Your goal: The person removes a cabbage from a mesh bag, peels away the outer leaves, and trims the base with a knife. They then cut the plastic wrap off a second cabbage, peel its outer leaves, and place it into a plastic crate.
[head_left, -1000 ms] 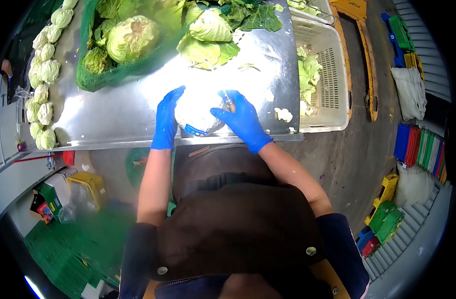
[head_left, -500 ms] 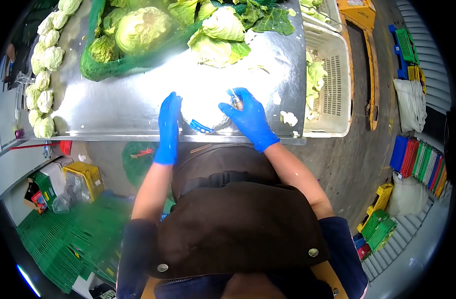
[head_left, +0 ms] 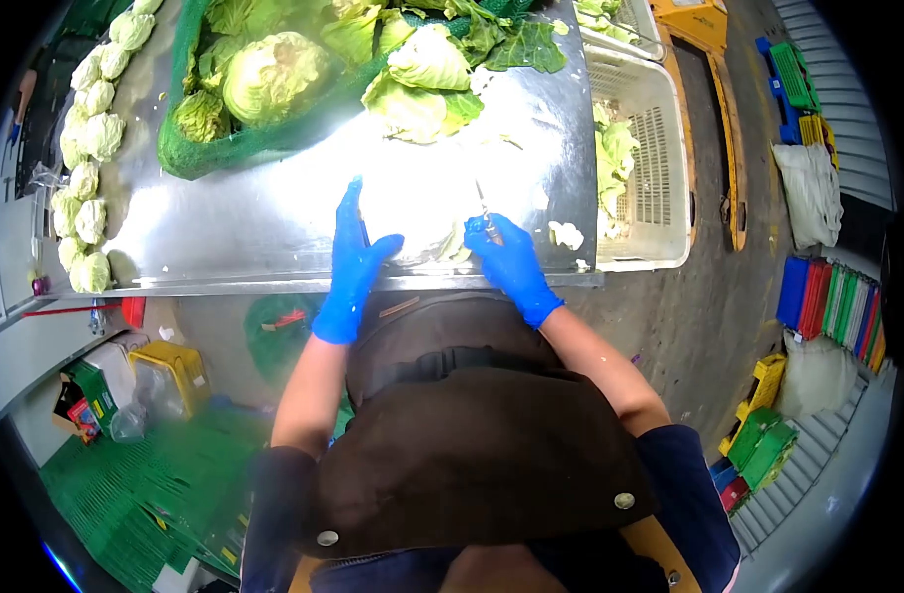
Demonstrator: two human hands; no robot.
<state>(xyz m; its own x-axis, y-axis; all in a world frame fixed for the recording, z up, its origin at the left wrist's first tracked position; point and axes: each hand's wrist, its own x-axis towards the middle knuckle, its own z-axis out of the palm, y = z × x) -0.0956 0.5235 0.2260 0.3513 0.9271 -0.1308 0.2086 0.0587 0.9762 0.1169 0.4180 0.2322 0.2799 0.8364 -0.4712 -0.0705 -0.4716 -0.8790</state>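
I watch this from afar through the head camera. The left hand (head_left: pixel 356 259), in a blue glove, is open: fingers straight, thumb spread, palm laid flat against the left side of the pale round cabbage head (head_left: pixel 422 212). The right hand (head_left: pixel 508 259), also gloved in blue, is clenched round the handle of a short steel-bladed knife (head_left: pixel 484 206), with the blade pointing away up the table. The cabbage sits between the two hands, near the front edge of the stainless steel table (head_left: pixel 235 212), and glare washes out most of it.

I judge the main risk to be the blade. It works close to the spread left thumb, and the glare hides where the leaf ends. A round head on slick steel, steadied only by a flat palm, may roll under a cut. It could also slide off the near edge.

Farther back lie a green net sack (head_left: pixel 190 148) of whole cabbages and some loose dark green outer leaves (head_left: pixel 417 84). A row of small trimmed cabbages (head_left: pixel 82 168) lines the left edge. A white perforated plastic crate (head_left: pixel 655 148) stands at the table's right end and holds leaf scraps. Below is a grey concrete floor (head_left: pixel 709 296) with flat green plastic crates (head_left: pixel 126 484) on the left. Stacked coloured crates (head_left: pixel 832 296) stand on the right.
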